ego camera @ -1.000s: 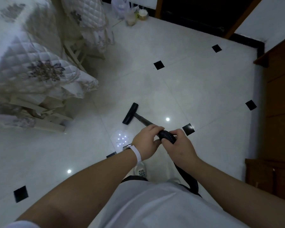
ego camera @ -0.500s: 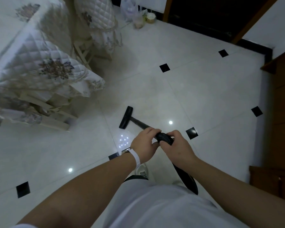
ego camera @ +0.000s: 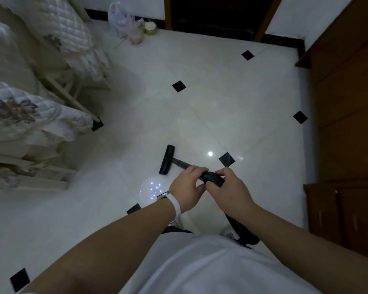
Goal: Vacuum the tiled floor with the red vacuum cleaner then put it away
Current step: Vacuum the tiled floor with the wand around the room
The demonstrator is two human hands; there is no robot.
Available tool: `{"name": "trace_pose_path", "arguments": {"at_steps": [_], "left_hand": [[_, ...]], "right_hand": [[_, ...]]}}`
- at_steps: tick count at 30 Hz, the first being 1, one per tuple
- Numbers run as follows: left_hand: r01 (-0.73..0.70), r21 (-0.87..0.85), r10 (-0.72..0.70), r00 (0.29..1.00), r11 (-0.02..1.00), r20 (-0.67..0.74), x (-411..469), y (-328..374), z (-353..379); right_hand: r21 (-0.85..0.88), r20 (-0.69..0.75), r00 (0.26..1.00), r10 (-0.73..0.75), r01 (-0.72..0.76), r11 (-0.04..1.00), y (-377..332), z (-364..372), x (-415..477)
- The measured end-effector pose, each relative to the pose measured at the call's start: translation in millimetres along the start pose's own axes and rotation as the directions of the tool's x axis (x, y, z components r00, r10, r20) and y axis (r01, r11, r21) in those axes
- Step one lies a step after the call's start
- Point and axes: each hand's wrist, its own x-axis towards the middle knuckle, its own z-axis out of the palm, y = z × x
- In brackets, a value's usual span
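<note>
Two hands are clenched round the black ribbed hose grip (ego camera: 212,178) of the vacuum: the left hand (ego camera: 186,187) at its front end, the right hand (ego camera: 229,192) just behind, both forearms stretched forward and down. The flat black floor nozzle (ego camera: 167,159) is rested on the glossy white tiled floor (ego camera: 221,98). Vacuuming is judged under way; putting away remains, and no red body is seen.

A glossy white tiled floor (ego camera: 232,98) with black diamond insets mirrors a spot of light (ego camera: 210,153). Chairs (ego camera: 68,32) in quilted floral covers stand at left, a brown wooden cabinet (ego camera: 348,102) at right. A dark doorway (ego camera: 217,13) and plastic bags (ego camera: 120,20) line the far wall.
</note>
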Motion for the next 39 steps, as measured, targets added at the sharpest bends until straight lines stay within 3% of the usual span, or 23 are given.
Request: {"name": "trace_pose_path", "arguments": {"at_steps": [10, 18, 29, 39], "left_hand": [[-0.138, 0.008, 0.135, 0.977, 0.990, 0.168, 23.8, 101.3, 103.6], [-0.237, 0.013, 0.217, 0.911, 0.972, 0.351, 38.5, 174.7, 192.6], [-0.432, 0.040, 0.328, 0.740, 0.901, 0.587, 37.4, 264.2, 290.2], [-0.564, -0.001, 0.402, 0.587, 0.826, 0.703, 40.8, 301.8, 329.6]], "right_hand": [[0.132, -0.106, 0.986, 0.130, -0.116, 0.985, 107.7, -93.6, -35.4], [0.267, -0.195, 0.947, 0.255, -0.199, 0.943, 200.4, -152.1, -64.6], [0.495, -0.288, 0.847, 0.446, -0.266, 0.827, 303.9, -200.8, -119.5], [0.674, -0.330, 0.742, 0.584, -0.248, 0.696, 338.9, -209.7, -140.5]]}}
